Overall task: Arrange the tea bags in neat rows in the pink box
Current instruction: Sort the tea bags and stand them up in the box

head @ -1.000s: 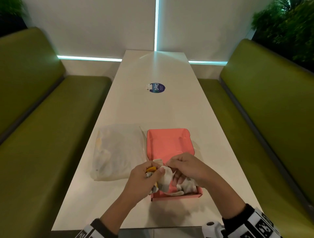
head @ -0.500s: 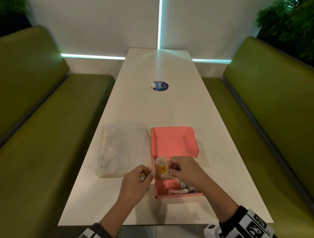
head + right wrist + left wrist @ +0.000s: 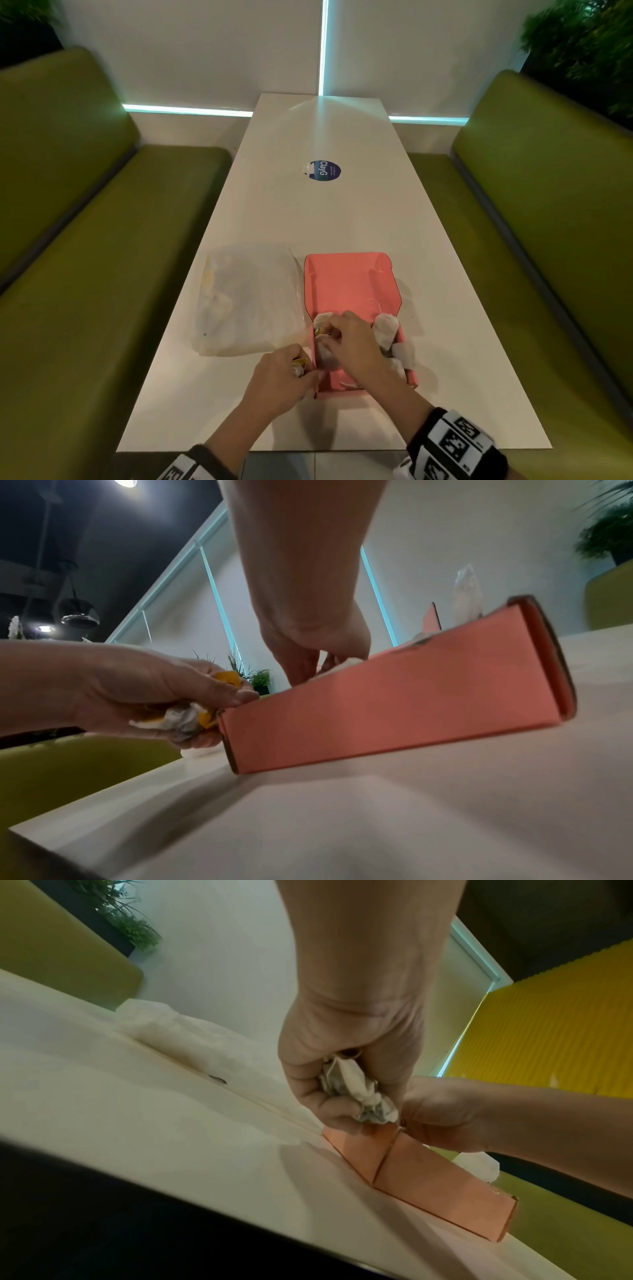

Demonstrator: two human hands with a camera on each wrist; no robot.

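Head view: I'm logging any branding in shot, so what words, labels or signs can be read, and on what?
"ClayG": on the round blue sticker on the white table, letters turned sideways.
Smaller line on that sticker: too small to read.
Yellow tags on the tea bags gripped in the left hand: no legible print.
Black-and-white wrist bands: coded patterns, no words.

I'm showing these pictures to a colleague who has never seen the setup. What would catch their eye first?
The pink box near the front of the long white table, its far half bare, tea bags loose along its right wall. Next, the two hands at its near end: the left hand grips a bunch of tea bags beside the left wall, the right hand reaches inside. A crumpled clear plastic bag lies left of the box.
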